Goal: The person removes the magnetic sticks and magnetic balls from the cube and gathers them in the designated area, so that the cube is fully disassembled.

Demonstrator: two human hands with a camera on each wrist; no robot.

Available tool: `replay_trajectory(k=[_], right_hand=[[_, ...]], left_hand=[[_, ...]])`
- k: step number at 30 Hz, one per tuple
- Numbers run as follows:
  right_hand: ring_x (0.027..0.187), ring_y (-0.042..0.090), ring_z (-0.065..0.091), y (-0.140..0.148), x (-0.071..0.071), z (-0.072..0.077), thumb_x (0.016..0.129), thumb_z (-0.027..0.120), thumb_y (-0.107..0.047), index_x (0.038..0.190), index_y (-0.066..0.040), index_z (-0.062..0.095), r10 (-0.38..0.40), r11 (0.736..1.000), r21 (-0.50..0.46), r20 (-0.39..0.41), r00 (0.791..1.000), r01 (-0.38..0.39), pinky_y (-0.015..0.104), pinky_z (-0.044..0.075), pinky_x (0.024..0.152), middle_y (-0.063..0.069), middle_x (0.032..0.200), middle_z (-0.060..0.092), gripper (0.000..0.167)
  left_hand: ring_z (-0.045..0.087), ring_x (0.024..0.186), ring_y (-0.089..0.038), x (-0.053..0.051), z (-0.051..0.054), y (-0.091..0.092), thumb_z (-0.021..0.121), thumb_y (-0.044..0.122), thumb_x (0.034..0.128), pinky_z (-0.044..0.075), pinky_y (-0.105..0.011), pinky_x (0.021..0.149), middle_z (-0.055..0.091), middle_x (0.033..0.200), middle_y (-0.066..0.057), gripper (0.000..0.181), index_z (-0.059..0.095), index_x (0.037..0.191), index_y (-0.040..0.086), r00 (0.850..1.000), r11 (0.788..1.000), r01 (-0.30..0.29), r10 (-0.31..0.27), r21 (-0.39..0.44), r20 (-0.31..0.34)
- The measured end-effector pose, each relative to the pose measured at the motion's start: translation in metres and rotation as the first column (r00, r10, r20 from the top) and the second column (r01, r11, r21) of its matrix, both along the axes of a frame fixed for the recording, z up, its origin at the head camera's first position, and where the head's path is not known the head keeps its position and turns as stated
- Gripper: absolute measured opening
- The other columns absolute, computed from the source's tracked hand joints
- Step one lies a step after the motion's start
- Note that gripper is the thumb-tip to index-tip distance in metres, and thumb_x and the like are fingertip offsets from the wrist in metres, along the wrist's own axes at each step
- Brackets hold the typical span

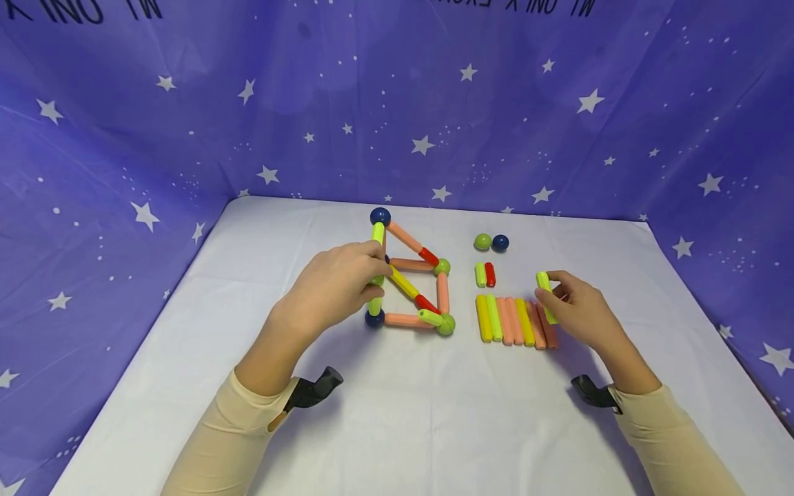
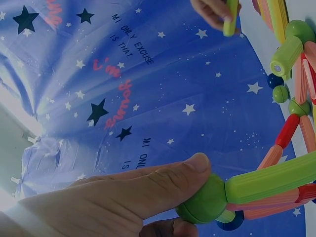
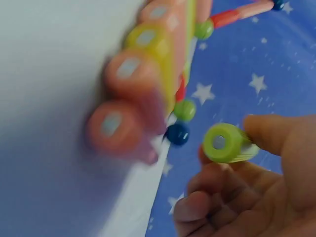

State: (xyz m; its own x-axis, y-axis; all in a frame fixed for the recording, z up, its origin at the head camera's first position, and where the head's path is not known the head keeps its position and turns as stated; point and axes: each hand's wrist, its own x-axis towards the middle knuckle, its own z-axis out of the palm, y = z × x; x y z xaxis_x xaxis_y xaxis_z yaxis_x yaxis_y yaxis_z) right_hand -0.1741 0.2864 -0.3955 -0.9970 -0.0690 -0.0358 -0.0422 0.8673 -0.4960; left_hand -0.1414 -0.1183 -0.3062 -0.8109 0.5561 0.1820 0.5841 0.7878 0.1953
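While the left hand [image 1: 338, 284] is pinching a green ball [image 2: 203, 198] between thumb and finger, the right hand [image 1: 579, 308] is holding a lime rod [image 3: 228, 145] between thumb and fingers. The green ball is joining two rods of the frame [image 1: 404, 282], which is standing on the tabletop [image 1: 434, 406], mostly to the left hand's right. The lime rod is hovering over the row's right-hand end, well apart from the frame. Between the hands, a stub [image 1: 430, 317] is jutting from the frame's corner ball [image 1: 445, 324], its other end joining nothing. Just left of the right hand, the row [image 1: 515, 321] is lying side by side; beyond it are lying a short green rod [image 1: 480, 275] and a red rod [image 1: 490, 274], and farther off a loose ball [image 1: 482, 241] is sitting beside a blue ball [image 1: 500, 242].

The step in hand seems to be adding rods, the left hand steadying the frame. The next move is probably calling for bringing the lime rod leftward and lining its end up with a ball, without pulling the joints apart.
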Motion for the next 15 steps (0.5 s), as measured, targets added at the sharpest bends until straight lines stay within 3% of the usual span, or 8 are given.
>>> replay_trajectory(k=[7, 11, 15], right_hand=[[0.079, 0.030, 0.059, 0.021, 0.002, -0.010, 0.095, 0.057, -0.042, 0.133, 0.008, 0.045, -0.064, 0.984, 0.175, 0.141, 0.988, 0.038, 0.036, 0.048, 0.060, 0.029, 0.108, 0.059, 0.064], [0.084, 0.032, 0.059, 0.024, 0.004, -0.013, 0.095, 0.057, -0.042, 0.130, 0.009, 0.049, -0.053, 0.982, 0.186, 0.199, 0.979, 0.016, 0.040, 0.051, 0.064, 0.030, 0.110, 0.059, 0.062], [0.084, 0.030, 0.058, 0.025, 0.004, -0.014, 0.096, 0.056, -0.040, 0.125, 0.007, 0.055, -0.023, 0.984, 0.177, 0.194, 0.981, -0.012, 0.041, 0.050, 0.066, 0.026, 0.108, 0.061, 0.055]], left_hand=[[0.057, 0.086, -0.013, -0.001, 0.000, 0.000, 0.083, 0.014, 0.0785, 0.050, -0.029, 0.067, 0.059, 0.100, 0.004, 0.027, 0.076, 0.104, 0.015, 1.000, 1.000, 0.002, -0.002, -0.003, -0.004], [0.057, 0.086, -0.013, -0.001, 0.000, 0.000, 0.083, 0.014, 0.0787, 0.050, -0.029, 0.067, 0.058, 0.100, 0.003, 0.027, 0.076, 0.105, 0.015, 1.000, 1.000, 0.005, -0.005, -0.012, -0.007], [0.058, 0.087, -0.014, -0.001, 0.000, 0.001, 0.083, 0.015, 0.0791, 0.050, -0.029, 0.068, 0.059, 0.101, 0.003, 0.028, 0.076, 0.106, 0.015, 1.000, 1.000, -0.001, 0.001, -0.020, -0.005]])
